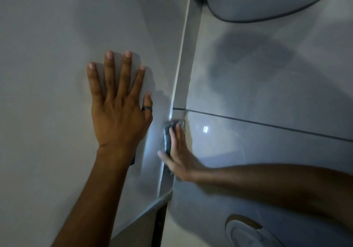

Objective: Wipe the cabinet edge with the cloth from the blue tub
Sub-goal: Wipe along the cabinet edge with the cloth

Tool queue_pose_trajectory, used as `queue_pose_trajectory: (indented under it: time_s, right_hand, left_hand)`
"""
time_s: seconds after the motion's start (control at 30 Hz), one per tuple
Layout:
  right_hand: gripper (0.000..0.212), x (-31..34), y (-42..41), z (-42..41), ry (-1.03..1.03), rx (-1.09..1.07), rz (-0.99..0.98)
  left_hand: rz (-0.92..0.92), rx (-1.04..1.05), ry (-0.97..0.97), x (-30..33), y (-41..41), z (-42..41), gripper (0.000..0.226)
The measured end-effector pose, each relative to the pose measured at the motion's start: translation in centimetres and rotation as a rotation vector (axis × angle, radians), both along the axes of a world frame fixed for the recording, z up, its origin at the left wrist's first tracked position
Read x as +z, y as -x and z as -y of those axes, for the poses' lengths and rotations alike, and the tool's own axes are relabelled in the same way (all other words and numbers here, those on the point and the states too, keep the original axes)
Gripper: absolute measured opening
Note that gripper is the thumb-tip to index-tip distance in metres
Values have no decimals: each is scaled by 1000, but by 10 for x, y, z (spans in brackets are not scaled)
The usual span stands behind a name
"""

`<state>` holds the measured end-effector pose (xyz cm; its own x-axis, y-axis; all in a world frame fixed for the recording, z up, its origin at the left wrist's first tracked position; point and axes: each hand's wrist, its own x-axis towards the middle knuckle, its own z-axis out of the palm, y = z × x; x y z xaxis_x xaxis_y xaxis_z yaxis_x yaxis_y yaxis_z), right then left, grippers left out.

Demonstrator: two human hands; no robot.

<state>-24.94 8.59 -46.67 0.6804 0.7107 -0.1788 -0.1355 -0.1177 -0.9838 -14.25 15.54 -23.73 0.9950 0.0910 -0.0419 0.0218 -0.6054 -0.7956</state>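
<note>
- Wiping is under way: the right hand (176, 156) has the cloth (168, 138) pinned flat against the cabinet edge (179, 59), low down on that edge
- Fingers of that hand lie straight and close together, palm pressing the cloth on rather than gripping it; the thumb sticks out to the cabinet side
- The cloth is a small grey wad, mostly hidden under the fingers, with frayed threads showing at its top by the dark grout line (267, 125)
- The hand is blurred, so I'd say it is mid-stroke, though which way it runs I can't tell
- The left hand (119, 103) is flat on the cabinet face (57, 56), fingers spread wide, holding nothing, a dark ring (146, 109) on the thumb; it looks like a brace
- Done so far, by my reckoning: the cloth is fetched and on the job, since no blue tub is in sight
- Left to do: a long pale run of edge stretches up from the cloth towards the top, and a shorter bit below down to the cabinet's corner; whether any of it is already clean I can't judge in this dim light
- So somewhere in the middle, I'd guess
</note>
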Motion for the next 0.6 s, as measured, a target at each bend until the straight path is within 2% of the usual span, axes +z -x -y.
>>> queue_pose_trajectory:
  time_s: [0.07, 0.13, 0.27, 0.4, 0.6]
  right_hand:
    - [84, 12, -52, -23, -9, -349, -72]
    - [76, 16, -110, -37, 2, -567, -6]
    - [72, 5, -212, -41, 20, -592, 149]
    - [68, 14, -288, -45, 13, -668, 45]
    - [61, 11, -286, -49, -7, -696, 59]
  left_hand:
    - [-6, 8, 26, 1, -1, 1, 70]
    - [-1, 22, 57, 3, -2, 3, 69]
    - [5, 41, 82, 4, -3, 7, 68]
    - [11, 43, 93, 5, -5, 8, 68]
    - [69, 48, 168, -7, -5, 10, 67]
